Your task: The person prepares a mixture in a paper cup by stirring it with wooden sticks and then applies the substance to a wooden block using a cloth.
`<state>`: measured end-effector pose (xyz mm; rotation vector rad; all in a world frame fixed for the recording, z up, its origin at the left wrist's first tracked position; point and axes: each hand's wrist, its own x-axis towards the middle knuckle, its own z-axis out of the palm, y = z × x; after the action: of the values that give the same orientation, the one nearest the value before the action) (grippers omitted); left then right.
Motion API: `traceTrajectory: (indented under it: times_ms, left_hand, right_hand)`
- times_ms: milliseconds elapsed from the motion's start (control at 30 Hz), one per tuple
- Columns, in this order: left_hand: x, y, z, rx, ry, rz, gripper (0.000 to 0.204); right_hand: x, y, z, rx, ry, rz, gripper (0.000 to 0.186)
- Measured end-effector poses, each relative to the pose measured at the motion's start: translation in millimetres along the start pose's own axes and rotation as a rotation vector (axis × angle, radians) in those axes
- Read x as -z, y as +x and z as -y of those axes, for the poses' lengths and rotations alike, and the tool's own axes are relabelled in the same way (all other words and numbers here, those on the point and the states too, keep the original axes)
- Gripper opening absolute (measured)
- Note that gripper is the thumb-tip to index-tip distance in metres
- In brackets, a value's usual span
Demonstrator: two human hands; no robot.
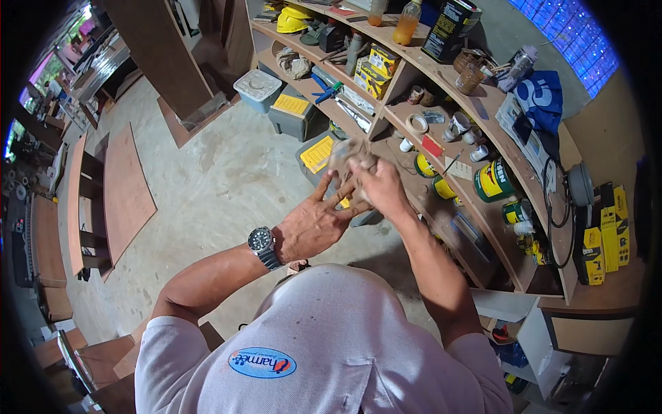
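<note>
In the middle of the head view, my right hand (381,186) is closed on a crumpled, blurred greyish-brown cloth (350,153). My left hand (314,221), with a black watch (261,241) on the wrist, has its fingers stretched apart just under the cloth and the right hand, seemingly touching them; its fingertips are partly hidden there. Behind both hands sits a grey box with a yellow lid panel (317,153), partly covered by them.
A wooden shelf unit (469,96) on the right holds paint cans (495,181), bottles, tape and tools. Grey storage bins (286,117) stand at its foot. Plywood pieces (127,200) lie on the left of the concrete floor (221,179); a tall wooden panel (152,55) stands behind.
</note>
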<state>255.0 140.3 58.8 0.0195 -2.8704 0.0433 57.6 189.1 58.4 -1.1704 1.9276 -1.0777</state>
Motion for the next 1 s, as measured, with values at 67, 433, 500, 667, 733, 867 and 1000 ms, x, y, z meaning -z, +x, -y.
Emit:
traceTrajectory:
  times_ms: [67,433,500,667,733,867,1000]
  left_hand:
    - [3.2,-0.5,2.4,-0.055,0.018,0.030,0.034]
    - [-22.0,8.3,9.3,-0.156,-0.235,0.323,0.021]
    - [-33.9,0.6,12.4,-0.122,-0.238,0.330,0.020]
    - [-54.5,15.0,2.0,-0.107,-0.295,0.253,0.019]
    - [-52.7,8.7,-0.1,-0.028,-0.448,0.231,0.022]
    - [-39.5,0.0,-6.3,0.332,-1.137,0.110,0.029]
    - [-48.2,-8.8,-10.1,0.463,-1.809,-0.156,0.040]
  right_hand:
    - [9.4,10.6,-15.6,0.044,0.322,-0.063,0.034]
    - [-38.0,1.6,-35.9,0.379,-0.150,0.164,0.036]
    - [-51.2,4.1,-24.9,0.070,-0.185,0.216,0.042]
    - [-73.0,19.3,-83.2,0.025,-0.020,0.046,0.055]
    - [-74.5,14.9,-79.6,0.023,-0.076,0.086,0.066]
    - [-42.3,-13.8,-49.4,-0.017,0.060,0.226,0.048]
    - [-19.3,-32.1,-57.9,0.204,0.128,0.307,0.035]
